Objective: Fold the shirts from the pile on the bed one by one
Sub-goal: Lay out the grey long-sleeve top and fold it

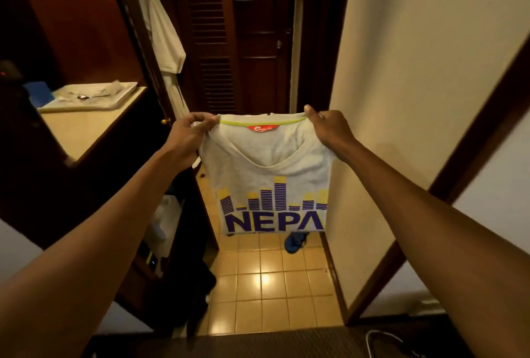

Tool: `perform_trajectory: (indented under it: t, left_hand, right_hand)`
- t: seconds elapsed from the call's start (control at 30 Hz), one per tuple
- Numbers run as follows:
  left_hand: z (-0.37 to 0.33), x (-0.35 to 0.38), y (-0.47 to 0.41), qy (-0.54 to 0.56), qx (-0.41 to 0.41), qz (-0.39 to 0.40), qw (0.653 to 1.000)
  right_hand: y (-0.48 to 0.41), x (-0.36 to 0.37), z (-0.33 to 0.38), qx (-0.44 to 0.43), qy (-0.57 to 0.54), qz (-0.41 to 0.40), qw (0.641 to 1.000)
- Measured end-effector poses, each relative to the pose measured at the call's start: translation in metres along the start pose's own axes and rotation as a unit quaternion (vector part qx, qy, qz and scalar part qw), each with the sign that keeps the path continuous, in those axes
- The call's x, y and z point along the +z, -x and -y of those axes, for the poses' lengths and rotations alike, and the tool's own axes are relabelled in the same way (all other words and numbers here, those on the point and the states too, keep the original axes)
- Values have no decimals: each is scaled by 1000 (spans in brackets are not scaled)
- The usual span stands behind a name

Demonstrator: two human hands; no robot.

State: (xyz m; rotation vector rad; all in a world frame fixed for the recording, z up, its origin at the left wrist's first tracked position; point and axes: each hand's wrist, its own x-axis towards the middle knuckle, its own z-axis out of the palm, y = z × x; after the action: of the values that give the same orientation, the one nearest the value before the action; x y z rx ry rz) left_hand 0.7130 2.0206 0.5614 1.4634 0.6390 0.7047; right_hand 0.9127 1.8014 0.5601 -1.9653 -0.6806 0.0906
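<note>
A light grey T-shirt hangs in the air in front of me, partly folded, with a yellow-green collar edge, an orange label and a purple and yellow print reading "NEPA". My left hand pinches its top left corner by the shoulder. At the top right corner my right hand pinches the collar edge. Both arms are stretched forward. The shirt's lower edge ends above the tiled floor. No pile of shirts is in view.
A dark wooden cabinet with a beige counter and a white tray stands on the left. A pale garment hangs by the louvred door. A cream wall is on the right, a blue item on the floor.
</note>
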Motion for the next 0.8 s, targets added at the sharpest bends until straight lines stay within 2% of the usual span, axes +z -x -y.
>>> perform_trajectory:
  t: [0.4,0.5,0.63,0.8]
  left_hand:
    - [46,6,-294,-9,-9,15,1000]
    - [52,14,-370,-19,-17,4,1000]
    - [62,21,-472,-30,-21,-30,999]
    - [77,15,-589,-21,-35,-62,997]
  right_hand:
    - [-261,119,-38,-44,30,-28,998]
    - [-344,145,-48,-26,51,-1,998]
    - [-459,185,-59,-41,2,29,999]
    - [-578,244,-67,-52,21,64,996]
